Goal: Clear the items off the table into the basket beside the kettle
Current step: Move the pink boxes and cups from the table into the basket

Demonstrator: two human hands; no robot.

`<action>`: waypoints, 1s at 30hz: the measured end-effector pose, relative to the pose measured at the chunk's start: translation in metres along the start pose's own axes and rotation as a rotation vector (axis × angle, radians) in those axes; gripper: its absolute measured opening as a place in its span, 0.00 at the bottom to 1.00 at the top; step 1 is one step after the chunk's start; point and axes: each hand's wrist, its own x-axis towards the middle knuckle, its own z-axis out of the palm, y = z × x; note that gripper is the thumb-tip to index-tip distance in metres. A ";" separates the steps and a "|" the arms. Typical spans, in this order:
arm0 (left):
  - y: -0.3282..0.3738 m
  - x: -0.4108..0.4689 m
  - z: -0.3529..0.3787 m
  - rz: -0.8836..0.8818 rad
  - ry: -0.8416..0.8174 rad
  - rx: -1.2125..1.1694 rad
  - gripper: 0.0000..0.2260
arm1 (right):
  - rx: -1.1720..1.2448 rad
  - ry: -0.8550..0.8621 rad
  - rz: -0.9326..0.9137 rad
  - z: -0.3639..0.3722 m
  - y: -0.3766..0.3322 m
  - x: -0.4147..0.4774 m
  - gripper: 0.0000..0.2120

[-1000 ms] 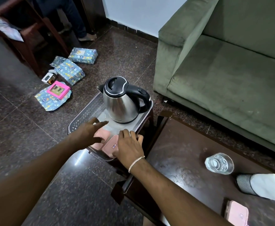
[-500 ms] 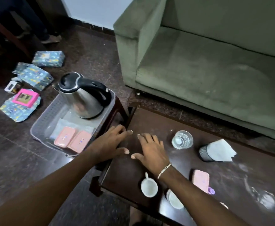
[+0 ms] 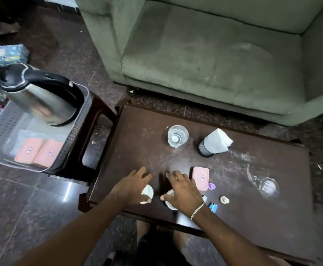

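Observation:
On the dark wooden table (image 3: 137,150), my left hand (image 3: 132,186) hovers open over a small white cup (image 3: 148,191). My right hand (image 3: 183,191) is spread open over a second white cup (image 3: 170,204), mostly hidden beneath it. A pink case (image 3: 200,177) lies just right of that hand, beside a small purple piece (image 3: 212,186). A blue item (image 3: 213,207) and a small cream ring (image 3: 224,200) sit near my right wrist. The grey basket (image 3: 1,129) at the left holds the steel kettle (image 3: 39,100) and two pink cases (image 3: 39,152).
A glass of water (image 3: 177,135) and a black holder with white napkins (image 3: 213,143) stand at the table's far side. Another clear glass (image 3: 268,186) stands at the right. A green sofa (image 3: 214,54) stands beyond. The basket rests on a brown stool (image 3: 95,135). Wrapped boxes (image 3: 5,54) lie on the floor.
Both hands left the basket, where two pink cases now lie, and came back over the table. They moved nearer to me, down over the two white cups.

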 end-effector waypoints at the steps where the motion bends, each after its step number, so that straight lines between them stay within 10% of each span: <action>1: 0.004 -0.002 0.006 -0.022 -0.004 0.004 0.41 | -0.007 -0.014 0.004 0.006 0.001 -0.005 0.40; 30: -0.080 -0.060 -0.044 -0.053 0.194 -0.067 0.30 | -0.055 0.173 -0.092 -0.030 -0.095 0.016 0.36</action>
